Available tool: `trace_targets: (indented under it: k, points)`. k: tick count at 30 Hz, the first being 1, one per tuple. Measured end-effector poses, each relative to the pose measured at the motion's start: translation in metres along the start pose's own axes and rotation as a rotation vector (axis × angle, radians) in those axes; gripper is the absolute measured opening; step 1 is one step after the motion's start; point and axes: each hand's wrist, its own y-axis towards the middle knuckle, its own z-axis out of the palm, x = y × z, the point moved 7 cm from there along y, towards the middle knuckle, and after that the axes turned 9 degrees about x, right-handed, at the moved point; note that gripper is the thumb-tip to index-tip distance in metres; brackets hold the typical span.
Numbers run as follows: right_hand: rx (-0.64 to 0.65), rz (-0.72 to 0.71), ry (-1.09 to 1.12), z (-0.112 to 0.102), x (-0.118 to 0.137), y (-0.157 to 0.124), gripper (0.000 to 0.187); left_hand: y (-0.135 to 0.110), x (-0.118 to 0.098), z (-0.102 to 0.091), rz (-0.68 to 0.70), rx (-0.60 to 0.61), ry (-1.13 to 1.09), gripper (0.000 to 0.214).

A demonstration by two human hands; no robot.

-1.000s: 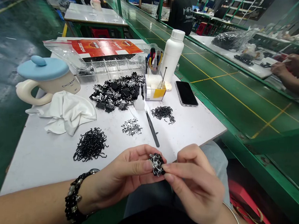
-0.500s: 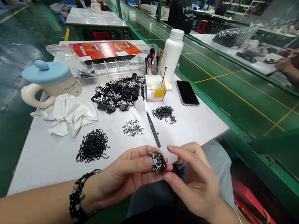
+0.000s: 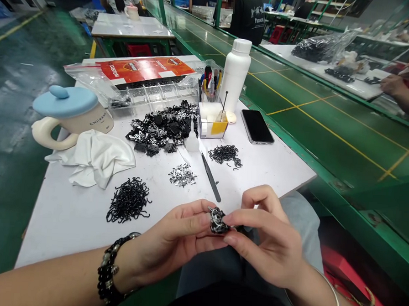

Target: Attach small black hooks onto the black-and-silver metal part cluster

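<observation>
While pinched over the lap just off the near edge of the white worktable (image 3: 67, 219), small black-and-silver clip-like metal-and-plastic part (image 3: 218, 220) sits between both hands. Left hand (image 3: 172, 245): thumb and forefinger closed on the part's left side. Right hand (image 3: 271, 248): thumb and fingertips pressed to its right side, forefinger arched above. Likely very light, stiff, with thin bright metal tabs: probably springy and easy to bend or snag. Shiny faces likely slick; best gripped by the black body edges, not the silver tabs. Easily dropped into the lap, judging by size. On the table: heap of black hook-shaped wire pieces (image 3: 129, 199), small scatter of silver stamped bits (image 3: 182, 175), dark slim tweezers (image 3: 210, 177), larger pile of like black-and-silver parts (image 3: 163, 128), crumpled white cloth (image 3: 96, 158).
</observation>
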Motion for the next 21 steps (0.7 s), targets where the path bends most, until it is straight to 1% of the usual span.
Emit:
trace_targets:
  k: [4,7,12,15,17,19,21]
  points:
    - [0.001,-0.042,-0.053,-0.001,0.005,0.003,0.02,-0.001,0.001,-0.002,-0.019,-0.017,0.014,0.009]
    - [0.038,-0.057,-0.104,-0.001,0.006,0.005,0.021,-0.001,0.001,-0.003,-0.027,-0.03,0.031,0.008]
    - [0.092,-0.086,-0.2,0.002,0.011,0.004,0.023,-0.002,0.002,-0.007,-0.056,-0.091,0.087,0.007]
    - [0.075,-0.093,-0.221,-0.001,0.011,0.001,0.022,-0.003,0.002,-0.009,-0.062,-0.13,0.114,0.01]
    - [0.063,-0.079,-0.141,-0.007,0.004,0.001,0.02,-0.004,0.0,-0.009,-0.049,-0.153,0.125,0.013]
    - [0.04,-0.066,-0.086,-0.017,-0.01,0.006,0.017,-0.005,-0.001,-0.01,-0.04,-0.172,0.131,0.015]
    - [0.038,-0.062,-0.151,-0.025,-0.029,0.017,0.016,-0.004,-0.001,-0.011,-0.042,-0.186,0.136,0.015]
